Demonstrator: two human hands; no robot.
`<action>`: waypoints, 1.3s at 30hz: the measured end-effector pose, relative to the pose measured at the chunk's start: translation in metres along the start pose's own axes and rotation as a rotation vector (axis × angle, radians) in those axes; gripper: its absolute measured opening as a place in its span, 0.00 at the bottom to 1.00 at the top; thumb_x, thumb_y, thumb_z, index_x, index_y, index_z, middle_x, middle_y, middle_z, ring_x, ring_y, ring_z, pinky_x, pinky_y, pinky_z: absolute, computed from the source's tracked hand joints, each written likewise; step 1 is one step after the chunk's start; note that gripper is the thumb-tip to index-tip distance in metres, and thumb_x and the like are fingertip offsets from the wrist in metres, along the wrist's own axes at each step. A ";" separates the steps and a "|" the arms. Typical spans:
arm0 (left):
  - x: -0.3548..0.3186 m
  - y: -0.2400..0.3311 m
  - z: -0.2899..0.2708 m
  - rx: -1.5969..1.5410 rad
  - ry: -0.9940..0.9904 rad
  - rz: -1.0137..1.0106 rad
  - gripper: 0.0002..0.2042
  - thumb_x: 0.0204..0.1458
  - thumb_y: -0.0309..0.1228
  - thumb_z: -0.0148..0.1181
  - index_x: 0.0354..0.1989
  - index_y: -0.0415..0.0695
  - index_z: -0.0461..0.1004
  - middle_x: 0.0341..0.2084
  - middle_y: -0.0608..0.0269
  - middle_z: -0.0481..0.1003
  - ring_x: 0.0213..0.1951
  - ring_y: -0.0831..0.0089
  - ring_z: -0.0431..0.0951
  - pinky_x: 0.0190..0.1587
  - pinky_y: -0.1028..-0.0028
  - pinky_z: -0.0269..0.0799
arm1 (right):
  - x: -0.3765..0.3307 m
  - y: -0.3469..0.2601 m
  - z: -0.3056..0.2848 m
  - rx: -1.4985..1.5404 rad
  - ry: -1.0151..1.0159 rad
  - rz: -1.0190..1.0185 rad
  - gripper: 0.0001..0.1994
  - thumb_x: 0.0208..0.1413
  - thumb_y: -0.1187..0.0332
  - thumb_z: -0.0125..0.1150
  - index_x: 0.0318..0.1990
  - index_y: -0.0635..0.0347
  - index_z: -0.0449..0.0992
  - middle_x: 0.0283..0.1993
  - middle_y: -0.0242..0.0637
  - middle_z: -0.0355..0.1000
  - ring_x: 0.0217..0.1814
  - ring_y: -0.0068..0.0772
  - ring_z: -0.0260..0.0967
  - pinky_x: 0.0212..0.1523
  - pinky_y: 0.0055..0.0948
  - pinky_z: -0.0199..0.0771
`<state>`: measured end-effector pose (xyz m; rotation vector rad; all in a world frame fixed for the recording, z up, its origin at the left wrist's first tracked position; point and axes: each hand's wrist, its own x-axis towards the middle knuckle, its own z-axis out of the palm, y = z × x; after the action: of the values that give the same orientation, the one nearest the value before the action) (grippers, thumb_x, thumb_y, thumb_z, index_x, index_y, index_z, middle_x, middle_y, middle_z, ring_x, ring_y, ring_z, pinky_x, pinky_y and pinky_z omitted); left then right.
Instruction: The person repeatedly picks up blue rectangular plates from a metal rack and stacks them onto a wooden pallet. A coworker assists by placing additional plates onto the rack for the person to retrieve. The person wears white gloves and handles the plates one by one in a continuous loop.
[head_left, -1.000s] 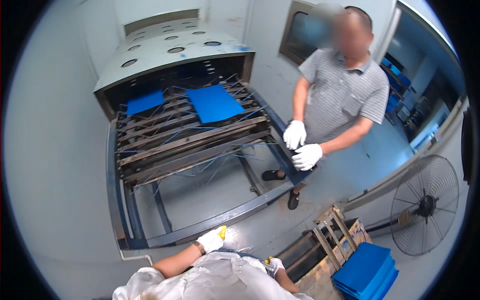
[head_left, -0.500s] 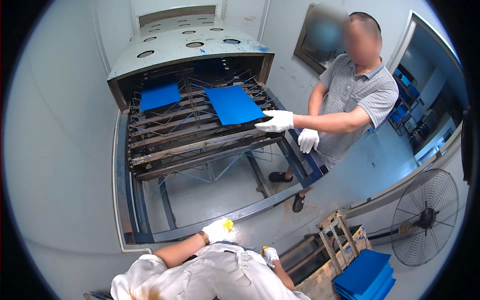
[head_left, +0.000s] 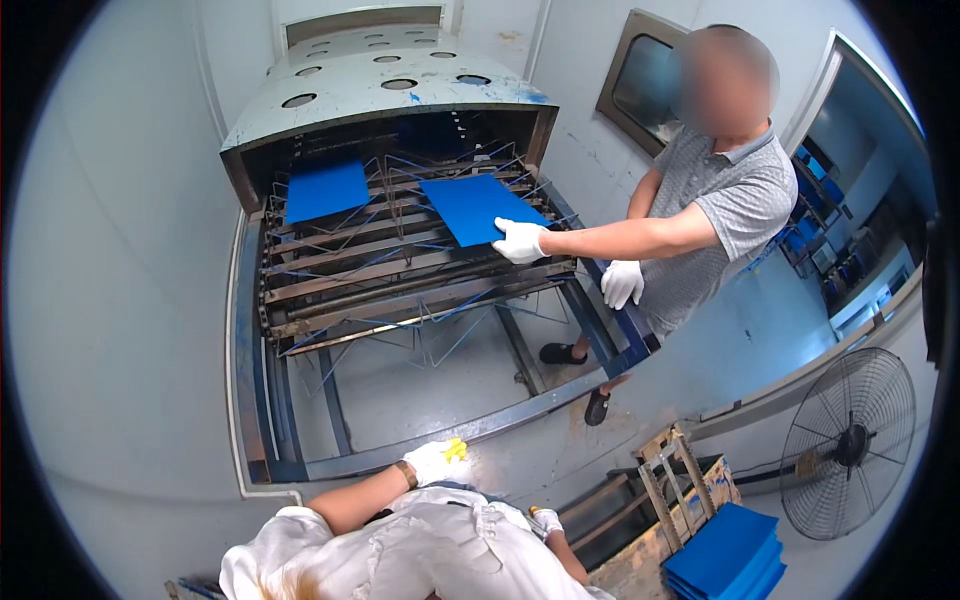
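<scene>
We see our left hand [head_left: 431,463] near the metal front bar [head_left: 512,416] and our right hand [head_left: 546,521] by our white shirt [head_left: 400,545], but cannot tell if either one grips a thing, while 2 blue sheets [head_left: 472,206] lie on brown slats [head_left: 342,277], a helper's white glove [head_left: 520,241] at 1.

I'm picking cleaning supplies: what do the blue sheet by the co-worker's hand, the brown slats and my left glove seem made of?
Blue sheet: painted metal or plastic, unclear which; flat, evenly matte.
Brown slats: probably worn steel, given rust-like patches and a dull shine.
Left glove: seemingly white fabric, by its soft, matte look; yellow fingertips may be rubber-coated.
</scene>
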<state>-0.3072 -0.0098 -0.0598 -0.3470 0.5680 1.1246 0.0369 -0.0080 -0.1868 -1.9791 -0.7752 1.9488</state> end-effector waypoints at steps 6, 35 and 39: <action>-0.007 0.002 0.011 -0.026 0.132 0.079 0.08 0.51 0.30 0.46 0.39 0.45 0.67 0.36 0.63 0.69 0.36 0.69 0.69 0.33 0.73 0.68 | 0.010 -0.003 0.009 -0.962 -0.099 -0.508 0.11 0.46 0.62 0.48 0.29 0.59 0.73 0.27 0.40 0.71 0.28 0.39 0.68 0.27 0.36 0.64; 0.005 0.046 -0.014 -0.121 0.058 -0.104 0.12 0.51 0.41 0.46 0.32 0.45 0.67 0.25 0.65 0.71 0.26 0.68 0.69 0.25 0.73 0.67 | 0.010 0.013 0.034 -0.880 -0.031 -0.391 0.09 0.45 0.66 0.47 0.25 0.57 0.73 0.24 0.37 0.70 0.24 0.29 0.61 0.25 0.34 0.60; 0.009 0.054 0.000 -0.084 0.092 -0.164 0.12 0.51 0.40 0.45 0.35 0.45 0.67 0.30 0.63 0.71 0.30 0.67 0.70 0.27 0.72 0.68 | 0.005 0.005 0.045 -0.828 0.008 -0.344 0.08 0.45 0.66 0.47 0.25 0.57 0.73 0.25 0.38 0.70 0.25 0.31 0.62 0.25 0.34 0.61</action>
<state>-0.3538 0.0184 -0.0645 -0.5107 0.5637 0.9792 -0.0069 -0.0177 -0.1972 -2.0145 -2.0086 1.5298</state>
